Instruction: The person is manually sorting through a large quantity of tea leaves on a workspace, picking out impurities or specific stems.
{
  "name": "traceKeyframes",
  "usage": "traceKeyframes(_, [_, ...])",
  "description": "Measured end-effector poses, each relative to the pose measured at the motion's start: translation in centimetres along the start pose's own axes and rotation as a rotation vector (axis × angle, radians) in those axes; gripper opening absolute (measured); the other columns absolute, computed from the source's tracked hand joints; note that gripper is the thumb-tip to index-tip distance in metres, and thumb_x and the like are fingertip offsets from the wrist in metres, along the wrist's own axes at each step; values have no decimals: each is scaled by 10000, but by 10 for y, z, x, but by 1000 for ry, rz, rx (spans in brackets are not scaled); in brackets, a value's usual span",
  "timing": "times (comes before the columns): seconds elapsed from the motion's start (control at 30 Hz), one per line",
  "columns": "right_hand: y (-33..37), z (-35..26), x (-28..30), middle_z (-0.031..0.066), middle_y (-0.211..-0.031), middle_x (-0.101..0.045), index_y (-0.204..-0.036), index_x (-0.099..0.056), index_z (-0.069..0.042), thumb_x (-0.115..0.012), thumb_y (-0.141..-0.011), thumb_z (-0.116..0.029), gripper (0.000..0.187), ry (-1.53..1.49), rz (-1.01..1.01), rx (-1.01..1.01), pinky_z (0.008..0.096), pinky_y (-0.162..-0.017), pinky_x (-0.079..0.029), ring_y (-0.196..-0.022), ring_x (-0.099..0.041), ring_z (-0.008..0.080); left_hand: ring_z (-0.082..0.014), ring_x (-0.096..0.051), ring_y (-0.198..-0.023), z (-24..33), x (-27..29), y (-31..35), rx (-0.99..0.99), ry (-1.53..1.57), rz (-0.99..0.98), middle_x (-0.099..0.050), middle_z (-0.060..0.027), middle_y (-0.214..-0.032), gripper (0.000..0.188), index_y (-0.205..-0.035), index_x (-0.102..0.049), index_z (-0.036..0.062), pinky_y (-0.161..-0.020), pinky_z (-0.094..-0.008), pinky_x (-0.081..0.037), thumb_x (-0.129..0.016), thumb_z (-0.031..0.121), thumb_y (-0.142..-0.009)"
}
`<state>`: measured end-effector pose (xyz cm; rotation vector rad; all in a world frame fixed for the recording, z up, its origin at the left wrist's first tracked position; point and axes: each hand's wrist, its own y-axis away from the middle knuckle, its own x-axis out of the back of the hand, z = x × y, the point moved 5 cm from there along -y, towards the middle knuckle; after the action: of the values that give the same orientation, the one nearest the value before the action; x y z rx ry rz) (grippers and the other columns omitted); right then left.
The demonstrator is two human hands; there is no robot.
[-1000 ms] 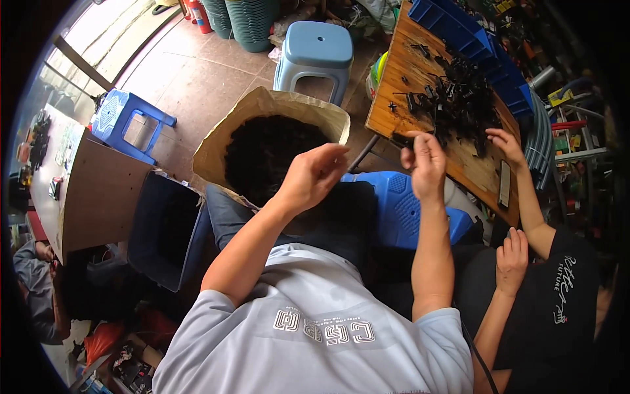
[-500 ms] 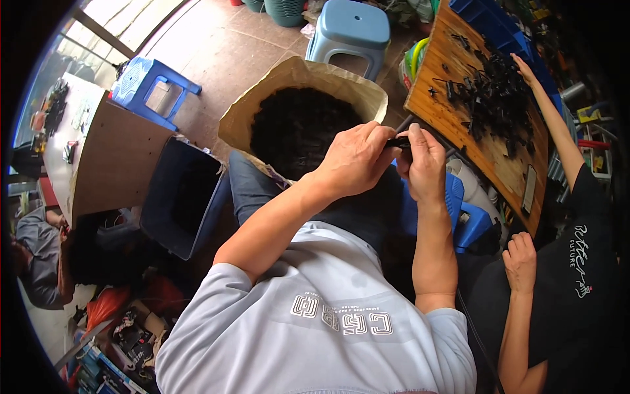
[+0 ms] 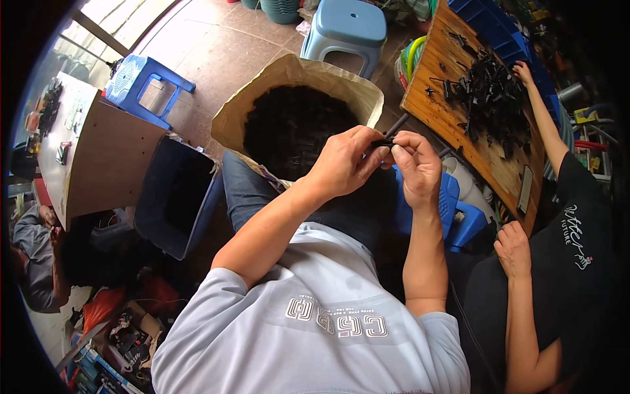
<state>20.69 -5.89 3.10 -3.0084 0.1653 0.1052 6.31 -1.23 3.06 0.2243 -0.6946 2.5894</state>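
1. Two bare hands meet in front of the person's lap, thumbs and fingertips nearly together around one small black piece, whose exact shape the fingers hide.
2. The left hand (image 3: 348, 163) is closed in a pinch, thumb and forefinger gripping the small black piece (image 3: 383, 142).
3. The right hand (image 3: 419, 167) is partly curled, thumb and fingertips at the other end of that piece; how firmly it grips, I cannot tell.
4. An open tan sack (image 3: 228, 125) stands just beyond the left hand, filled with dark small pieces (image 3: 292, 121).
5. To the right, a brown wooden table (image 3: 430, 69) carries a loose heap of black parts (image 3: 493, 98), with blue plastic trays (image 3: 487, 29) along its far side.
6. A co-worker's outstretched hand (image 3: 523, 73) is beside the heap, near the trays.
7. A pale blue plastic stool (image 3: 349, 23) stands beyond the sack; a dark blue plastic bin (image 3: 197, 226) lies left of the person's thigh.
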Motion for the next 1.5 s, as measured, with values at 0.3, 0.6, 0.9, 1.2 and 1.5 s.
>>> traceKeyframes(0.3, [-2,4,5,93,-1088,-572,-1040,-585,13,-546,-884,8,161,-136,-60,33,264,-679,-521,-806,-601,139,-340,-620,-726,11,-3,-8,-61,40,4,-606,-138,-742,136,-920,-579,8,-636,-375,-501,-639,78,-819])
traceKeyframes(0.6, [0,-1,3,70,-897,-642,-1023,-592,24,-581,-918,-48,128,-18,-53,-38,241,-634,-470,-720,-586,121,-111,-575,-607,-8,-12,2,441,656,20,-618,-51,-745,174,-915,-546,21,-524,-248,-436,-574,190,-944])
traceKeyframes(0.9, [5,0,12,53,-779,-631,-984,-591,24,-576,-934,-84,120,127,-123,-211,218,-596,-472,-633,-571,100,-100,-539,-602,-13,-14,-1,348,396,-171,-602,-72,-701,230,-1041,-611,-24,-560,-265,-465,-622,130,-870])
traceKeyframes(1.2, [-22,-31,59,14,-754,-607,-987,-634,-21,-596,-884,-61,117,517,78,-70,224,-596,-451,-645,-557,91,-139,-602,-725,-25,-29,-10,478,528,-253,-650,-100,-871,232,-1056,-563,-45,-689,-268,-510,-579,58,-849])
traceKeyframes(1.5, [-62,-16,234,-2,-736,-575,-1139,-626,-27,-639,-848,-82,296,1147,364,12,240,-588,-414,-646,-484,67,-159,-522,-579,-61,-33,5,850,1219,-37,-566,-84,-741,126,-907,-564,24,-538,-284,-458,-556,148,-927])
